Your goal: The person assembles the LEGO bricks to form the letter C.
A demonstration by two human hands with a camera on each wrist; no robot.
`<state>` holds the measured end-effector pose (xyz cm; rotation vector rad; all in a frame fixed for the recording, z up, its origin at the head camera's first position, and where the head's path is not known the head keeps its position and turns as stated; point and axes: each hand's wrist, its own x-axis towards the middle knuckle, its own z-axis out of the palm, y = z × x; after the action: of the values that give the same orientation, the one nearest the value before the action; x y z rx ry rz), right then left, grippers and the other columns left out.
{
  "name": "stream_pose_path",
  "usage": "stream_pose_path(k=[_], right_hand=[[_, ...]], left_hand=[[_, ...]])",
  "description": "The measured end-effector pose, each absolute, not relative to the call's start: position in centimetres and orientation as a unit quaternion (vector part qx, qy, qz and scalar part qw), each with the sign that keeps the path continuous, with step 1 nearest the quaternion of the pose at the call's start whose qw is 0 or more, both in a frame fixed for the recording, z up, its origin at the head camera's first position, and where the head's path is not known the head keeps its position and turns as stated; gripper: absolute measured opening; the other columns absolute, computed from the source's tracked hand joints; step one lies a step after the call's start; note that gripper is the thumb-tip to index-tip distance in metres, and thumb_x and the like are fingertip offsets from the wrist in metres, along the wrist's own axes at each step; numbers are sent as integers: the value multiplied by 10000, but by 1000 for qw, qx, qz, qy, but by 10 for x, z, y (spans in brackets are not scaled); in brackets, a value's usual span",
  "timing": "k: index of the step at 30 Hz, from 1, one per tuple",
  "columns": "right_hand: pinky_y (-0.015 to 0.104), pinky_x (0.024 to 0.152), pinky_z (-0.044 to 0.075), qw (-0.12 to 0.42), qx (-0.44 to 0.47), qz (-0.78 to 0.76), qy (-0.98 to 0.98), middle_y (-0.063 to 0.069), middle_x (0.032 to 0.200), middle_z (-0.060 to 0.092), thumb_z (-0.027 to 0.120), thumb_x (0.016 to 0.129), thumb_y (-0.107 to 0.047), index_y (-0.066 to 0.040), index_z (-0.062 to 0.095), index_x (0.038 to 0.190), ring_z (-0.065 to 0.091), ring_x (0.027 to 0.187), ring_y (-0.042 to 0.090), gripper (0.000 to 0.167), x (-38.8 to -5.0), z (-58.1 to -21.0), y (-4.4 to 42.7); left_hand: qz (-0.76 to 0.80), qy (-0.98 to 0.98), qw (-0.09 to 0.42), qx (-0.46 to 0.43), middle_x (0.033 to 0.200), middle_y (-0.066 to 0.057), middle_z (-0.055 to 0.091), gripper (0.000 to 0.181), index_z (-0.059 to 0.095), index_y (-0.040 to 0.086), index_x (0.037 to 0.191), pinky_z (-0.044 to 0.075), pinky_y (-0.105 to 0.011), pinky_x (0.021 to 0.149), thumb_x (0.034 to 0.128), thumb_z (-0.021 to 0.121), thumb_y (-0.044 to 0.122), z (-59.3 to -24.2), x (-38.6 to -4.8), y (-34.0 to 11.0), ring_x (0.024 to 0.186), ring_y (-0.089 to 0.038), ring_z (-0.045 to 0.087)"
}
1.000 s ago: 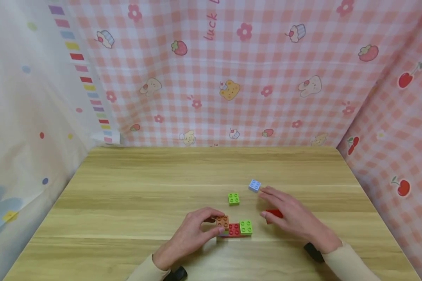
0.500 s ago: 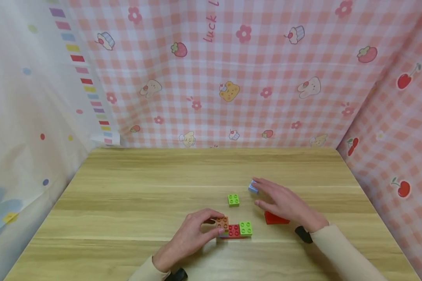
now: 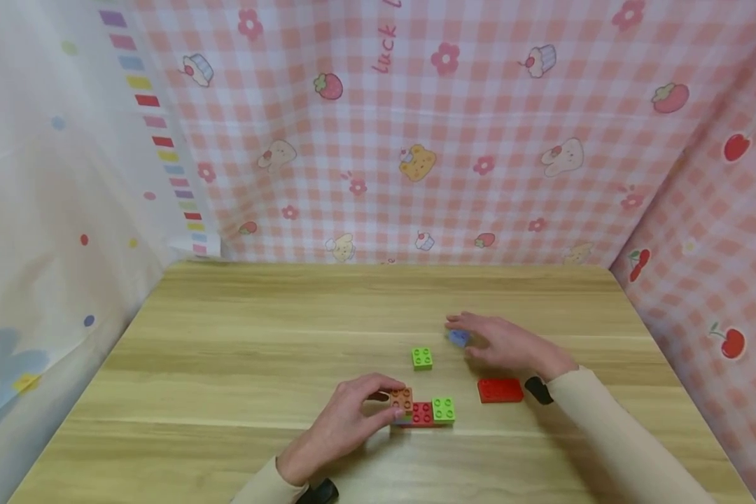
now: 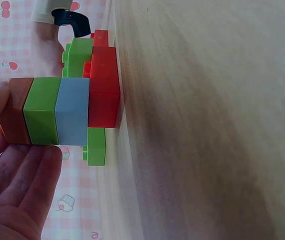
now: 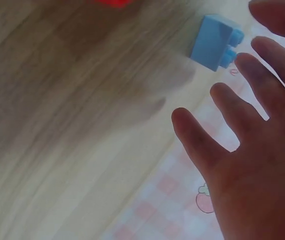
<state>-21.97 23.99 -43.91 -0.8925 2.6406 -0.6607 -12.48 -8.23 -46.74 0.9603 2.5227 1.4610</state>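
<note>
My left hand (image 3: 343, 414) pinches the brown brick (image 3: 401, 399) between thumb and fingers. That brick tops a stack: under it sit a green brick (image 4: 43, 111) and a light blue brick (image 4: 72, 111), on one end of a long red brick (image 4: 105, 87). Another green brick (image 3: 444, 409) stands on the other end of the red one. Over the table farther back, my right hand (image 3: 510, 344) reaches above a loose light blue brick (image 5: 211, 42). Its fingers are spread and apart from the brick in the right wrist view.
A loose green brick (image 3: 422, 358) lies behind the built piece. To the right, below the right forearm, a loose red brick (image 3: 500, 390) lies flat. Patterned cloth (image 3: 365, 140) hangs along the wooden table's back edge.
My right hand has moved back and slightly left, off the loose red brick, and now hovers at the loose light blue brick. The left hand keeps its hold on the brown brick.
</note>
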Motion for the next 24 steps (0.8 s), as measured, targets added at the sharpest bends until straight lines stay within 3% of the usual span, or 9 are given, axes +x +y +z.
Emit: stream_pose_path(k=[8, 17, 24], right_hand=[[565, 1146, 398, 140, -302, -235, 913, 127, 1560, 490, 634, 1008, -68, -80, 558, 1472, 465, 1414, 366, 470, -221, -445, 243], [515, 1051, 509, 118, -249, -218, 936, 103, 1345, 646, 697, 990, -74, -78, 670, 1342, 604, 1212, 283, 354, -217, -445, 244], [530, 1041, 512, 90, -239, -243, 936, 133, 1364, 628, 676, 1013, -114, -47, 649, 1367, 591, 1238, 322, 362, -208, -439, 246]], left_hand=[[471, 826, 37, 308, 1200, -3, 726, 304, 695, 95, 1250, 570, -308, 945, 971, 748, 204, -467, -124, -82, 1083, -136, 680], [467, 832, 41, 298, 1202, 10, 723, 307, 694, 109, 1254, 571, -315, 945, 972, 748, 215, -469, -124, -83, 1080, -132, 681], [471, 828, 41, 300, 1207, -6, 723, 320, 689, 94, 1263, 572, -328, 950, 972, 748, 210, -467, -124, -81, 1084, -140, 682]])
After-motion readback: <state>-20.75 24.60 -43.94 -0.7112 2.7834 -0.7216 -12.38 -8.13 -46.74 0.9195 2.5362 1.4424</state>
